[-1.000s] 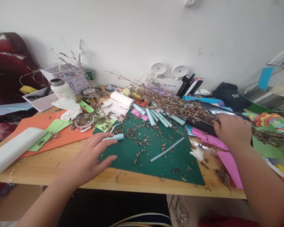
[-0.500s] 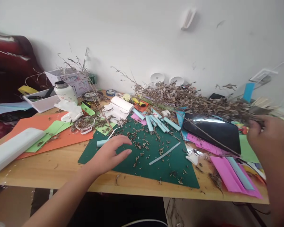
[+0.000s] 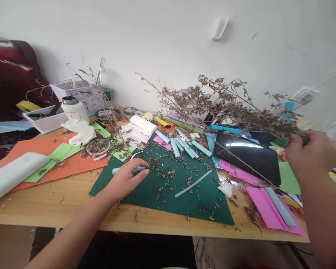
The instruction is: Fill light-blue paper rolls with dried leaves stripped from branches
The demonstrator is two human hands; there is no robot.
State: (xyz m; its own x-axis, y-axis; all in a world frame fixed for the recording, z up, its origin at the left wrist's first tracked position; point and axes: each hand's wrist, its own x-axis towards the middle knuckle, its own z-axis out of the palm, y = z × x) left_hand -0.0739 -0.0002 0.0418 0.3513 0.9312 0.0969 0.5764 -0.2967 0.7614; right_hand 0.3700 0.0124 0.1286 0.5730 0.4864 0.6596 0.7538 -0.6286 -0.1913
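My right hand (image 3: 315, 157) is wrapped round the stem end of a bundle of dried leafy branches (image 3: 212, 102). The bundle stretches leftward above the back of the table, its thin tips reaching towards the wall. My left hand (image 3: 128, 175) hovers low over the left part of a green cutting mat (image 3: 168, 203), thumb and forefinger curved with a small gap between their tips. Behind those fingers lies a light-blue paper roll (image 3: 116, 171), partly covered by the hand. Dried leaf crumbs (image 3: 168, 173) are scattered over the mat, along with a clear stick (image 3: 193, 184).
Several light-blue paper rolls (image 3: 189, 149) lie at the mat's back edge. A black tablet (image 3: 246, 157) and pink paper (image 3: 266, 209) are at right. Leftward are a white bottle (image 3: 75, 108), a small leaf-filled dish (image 3: 98, 147), orange paper (image 3: 81, 162) and a long white case (image 3: 18, 173).
The bundle in my right hand has lifted and spread, showing more table behind it. My left thumb and forefinger have drawn closer together, and that hand has shifted slightly left.
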